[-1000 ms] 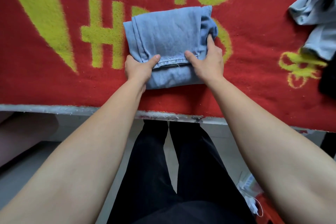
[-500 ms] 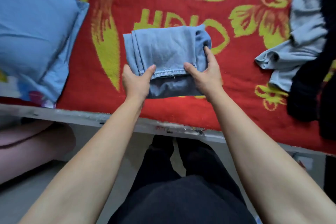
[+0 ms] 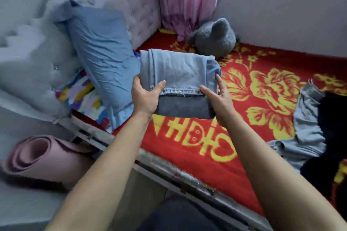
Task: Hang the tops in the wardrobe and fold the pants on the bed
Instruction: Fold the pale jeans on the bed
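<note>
We grip the folded jeans (image 3: 178, 82) between both hands: our left hand (image 3: 145, 97) pinches one end, our right hand (image 3: 218, 99) clasps the other.

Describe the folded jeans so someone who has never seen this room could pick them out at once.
Start at the red blanket with yellow flowers. Above its near-left part, the left hand and right hand grip a folded light-blue denim bundle by its sides. Unlike the crumpled light-blue jeans lying at the right, it is a neat rectangle held off the blanket.
</note>
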